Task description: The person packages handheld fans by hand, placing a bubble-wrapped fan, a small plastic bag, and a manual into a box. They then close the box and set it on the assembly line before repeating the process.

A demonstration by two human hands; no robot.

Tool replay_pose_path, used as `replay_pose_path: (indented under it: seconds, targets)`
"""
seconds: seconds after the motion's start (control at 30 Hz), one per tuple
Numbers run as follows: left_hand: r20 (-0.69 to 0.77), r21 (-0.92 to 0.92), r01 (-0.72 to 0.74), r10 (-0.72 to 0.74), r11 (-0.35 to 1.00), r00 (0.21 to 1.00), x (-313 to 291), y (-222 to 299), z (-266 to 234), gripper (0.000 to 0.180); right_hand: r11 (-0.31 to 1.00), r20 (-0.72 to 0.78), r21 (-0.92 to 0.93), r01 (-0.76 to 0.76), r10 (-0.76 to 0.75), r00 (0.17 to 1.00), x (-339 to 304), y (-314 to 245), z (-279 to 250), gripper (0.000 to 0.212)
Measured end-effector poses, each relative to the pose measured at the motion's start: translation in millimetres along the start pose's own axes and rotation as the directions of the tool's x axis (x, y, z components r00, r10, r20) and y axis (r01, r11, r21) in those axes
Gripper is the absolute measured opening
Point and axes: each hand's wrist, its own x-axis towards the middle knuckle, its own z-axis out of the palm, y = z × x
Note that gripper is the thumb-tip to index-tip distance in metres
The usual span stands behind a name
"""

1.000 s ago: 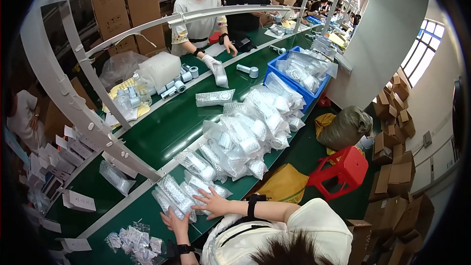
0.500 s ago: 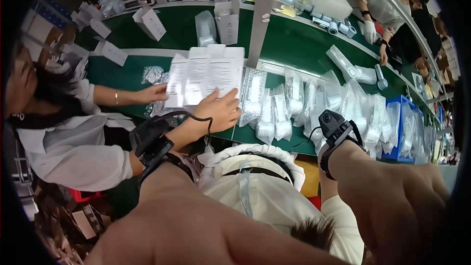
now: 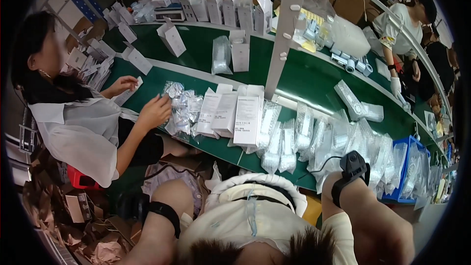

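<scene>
Both my arms are raised close to the camera, with dark straps around the wrists. My left hand (image 3: 152, 250) is at the lower edge, its fingers out of sight. At the lower right I see part of my right hand (image 3: 385, 233), beyond a small black camera (image 3: 353, 166) strapped to that wrist; its fingers don't show. Neither hand visibly touches anything on the green table (image 3: 223, 148). In front of me stand several white printed boxes (image 3: 248, 120), with a row of clear bubble-wrapped packages (image 3: 288, 142) to their right.
A co-worker (image 3: 78, 127) sits at the left, hands by small clear bags (image 3: 182, 108). A blue bin (image 3: 406, 169) of wrapped packages stands at the right. A metal post (image 3: 284, 34) rises from the table. Another person (image 3: 402, 24) works at the far right.
The co-worker's hands have left the white boxes, which now stand on the table, and moved left. My hands have dropped lower in the view, which has tilted upward.
</scene>
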Motion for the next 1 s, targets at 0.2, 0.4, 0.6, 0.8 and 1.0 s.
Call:
replay_pose_path:
  seconds: [0.2,0.4,0.6,0.8,1.0]
  targets:
    - [-0.333,0.401,0.858,-0.822,0.320,0.462,-140,-10,-70,0.028,-0.391,-0.577,-0.585,-0.711,0.816,0.026,-149,-37,-81,0.039]
    - [-0.164,0.845,0.494,-0.979,-0.205,-0.124,-319,-6,-87,0.053,-0.772,-0.738,-0.629,-0.092,0.631,-0.239,-319,-90,-106,0.068]
    - [0.024,0.687,0.724,-0.993,-0.069,-0.118,-299,-6,-67,0.070,-0.619,-0.815,-0.009,-0.785,0.459,-0.353,-280,-108,-86,0.064]
    - [-0.090,-0.106,0.932,-0.930,-0.346,-0.356,-262,-37,-55,0.084,-0.643,-0.698,-0.375,-0.668,0.670,-0.254,-209,-124,-63,0.054]
    - [0.075,-0.127,0.931,-0.939,-0.343,-0.336,-274,-39,-64,0.083,-0.872,-0.902,-0.408,0.270,0.431,0.032,-242,-175,-210,0.046]
